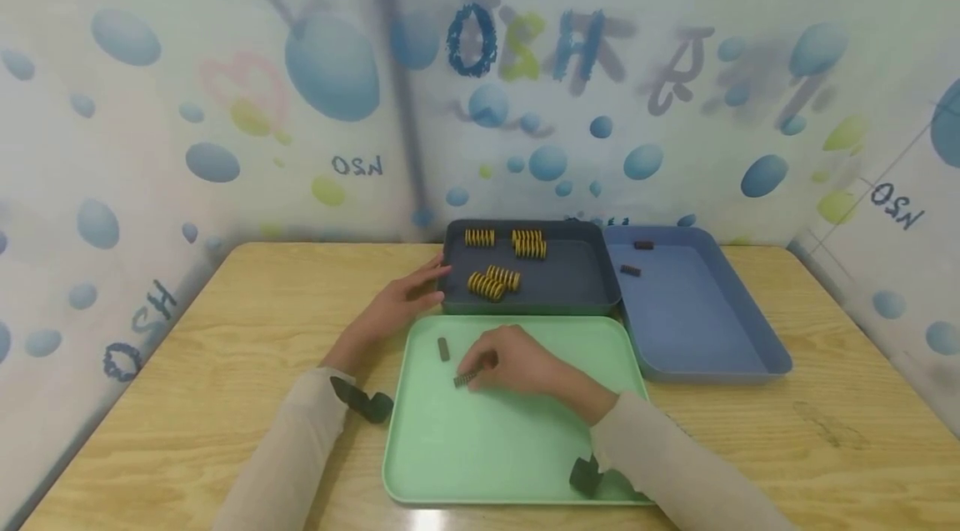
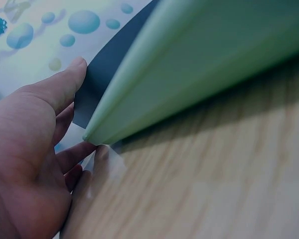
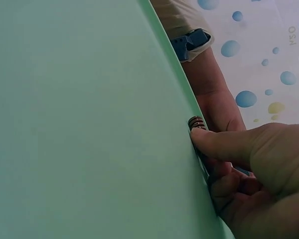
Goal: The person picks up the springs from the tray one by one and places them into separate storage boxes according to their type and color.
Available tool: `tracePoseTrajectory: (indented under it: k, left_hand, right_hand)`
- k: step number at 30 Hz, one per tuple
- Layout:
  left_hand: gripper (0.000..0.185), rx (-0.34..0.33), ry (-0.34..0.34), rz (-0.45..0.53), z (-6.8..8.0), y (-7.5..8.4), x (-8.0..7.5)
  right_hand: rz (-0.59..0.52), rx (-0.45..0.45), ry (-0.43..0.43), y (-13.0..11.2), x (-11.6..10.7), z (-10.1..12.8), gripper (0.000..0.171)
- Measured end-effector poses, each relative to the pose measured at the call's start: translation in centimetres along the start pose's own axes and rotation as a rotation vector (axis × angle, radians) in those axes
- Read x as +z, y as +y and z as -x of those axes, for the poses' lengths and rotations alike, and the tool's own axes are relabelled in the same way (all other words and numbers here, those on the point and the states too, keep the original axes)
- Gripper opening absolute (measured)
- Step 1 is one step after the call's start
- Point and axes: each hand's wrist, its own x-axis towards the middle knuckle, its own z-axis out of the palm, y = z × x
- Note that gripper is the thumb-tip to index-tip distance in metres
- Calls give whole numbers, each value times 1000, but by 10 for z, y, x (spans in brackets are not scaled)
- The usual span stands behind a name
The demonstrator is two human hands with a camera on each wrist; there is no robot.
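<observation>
Right hand (image 1: 525, 364): pinches dark spring (image 1: 467, 378), centre frame, lifting from green tray (image 1: 487, 464).
Left hand (image 1: 401, 302): fingers relaxed, braces dark tray (image 1: 577, 285).

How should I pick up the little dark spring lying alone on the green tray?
Probably pinch the dark spring across its middle, from above, thumb and finger on its long sides. It lies flat on the green tray, nothing touching it, just left of the right hand.

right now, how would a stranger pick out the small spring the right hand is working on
Find the green tray nearest the person, in front of the dark tray and the blue tray. The right hand pinches a small dark spring there. Unlike the yellow springs, it is dark; unlike the loose dark piece beside it, fingers hold it.
</observation>
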Motion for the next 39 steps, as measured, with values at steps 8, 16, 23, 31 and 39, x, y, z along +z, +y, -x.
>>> tracePoseTrajectory:
  k: [8, 16, 23, 31, 39]
  left_hand:
    - [49, -13, -30, 22, 7, 32, -6]
    - [49, 1, -22, 15, 9, 34, -5]
    - [49, -11, -20, 38, 8, 34, -5]
    - [49, -21, -26, 35, 8, 34, -6]
    - [49, -17, -28, 50, 8, 34, -6]
  right_hand:
    - [-10, -1, -2, 0, 1, 0, 14]
    - [-2, 23, 1, -4, -9, 3, 15]
    - [20, 17, 40, -3, -39, 10, 14]
    - [5, 57, 123, -1, -83, 27, 17]
    - [6, 91, 201, 14, -115, 45, 19]
